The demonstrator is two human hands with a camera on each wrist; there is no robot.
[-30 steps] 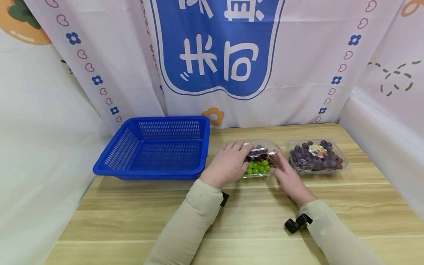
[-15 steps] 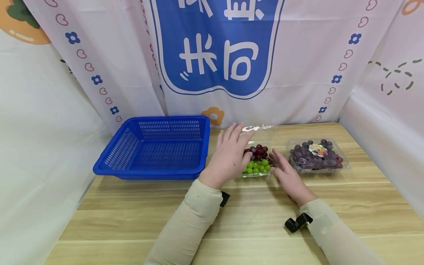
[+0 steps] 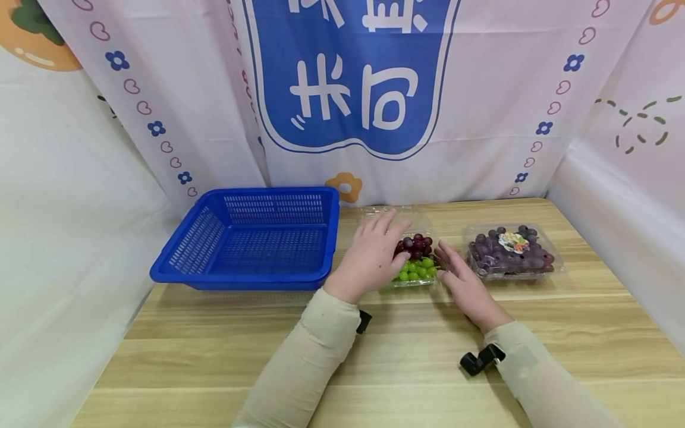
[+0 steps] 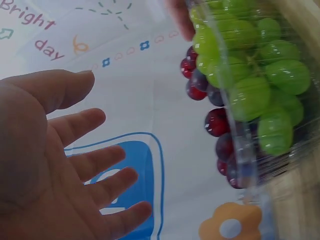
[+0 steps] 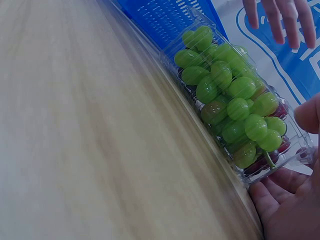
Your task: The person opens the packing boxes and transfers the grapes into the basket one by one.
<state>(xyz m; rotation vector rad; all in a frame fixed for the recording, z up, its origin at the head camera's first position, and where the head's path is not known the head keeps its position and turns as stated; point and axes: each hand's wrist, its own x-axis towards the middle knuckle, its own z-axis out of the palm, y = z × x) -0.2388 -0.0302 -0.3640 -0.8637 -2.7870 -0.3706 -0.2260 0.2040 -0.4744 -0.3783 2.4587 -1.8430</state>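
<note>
Opening the tub (image 3: 412, 283) on the surface (image 3: 407, 368) seems nearly done, its lid (image 3: 420, 222) folded back; the left hand (image 3: 370, 255) spreads empty, the right hand (image 3: 470, 296) touches one end, grip unclear; next calls for steadiness

The basket (image 3: 273, 252) was deep blue. Right of the basket, bright green grapes (image 5: 242, 87) and dark red grapes (image 3: 418, 244) showed; farther right of it lay blackish-purple grapes (image 3: 495, 260). Behind it, a white cloth (image 3: 487, 119) carried blue flowers (image 3: 157, 128), pink hearts (image 3: 144, 108) and a blue panel (image 3: 355, 132) with white characters (image 3: 322, 92). The table (image 3: 407, 374) under it was pale tan with streaky grain.
</note>
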